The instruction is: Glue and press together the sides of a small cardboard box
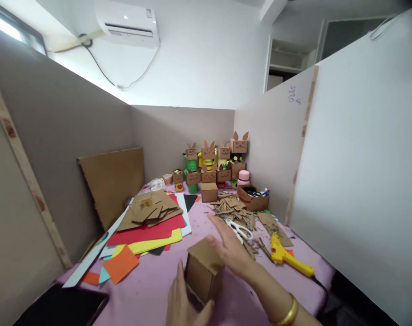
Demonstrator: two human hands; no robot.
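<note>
A small brown cardboard box (pixel 202 276) is close in front of me, low over the pink tablecloth, with its top face tilted toward the camera. My left hand (pixel 183 299) grips it from the lower left, fingers along one side and thumb at the near lower edge. At the box's upper right, my right hand (pixel 231 249) has its fingers stretched out, the palm side against or very near the top edge; exact contact is hard to make out. White-handled scissors (pixel 239 230) lie just beyond the right hand. A yellow glue gun (pixel 290 258) rests to the right.
Flat cardboard pieces (pixel 151 208) lie on coloured sheets (pixel 148 233) at left. Cardboard scraps (pixel 234 208) pile up near an open box of supplies (pixel 253 199). Animal-faced cardboard figures (pixel 208 151) and a plain box (pixel 209 192) stand at the back. A black tablet-like device (pixel 63 308) lies front left.
</note>
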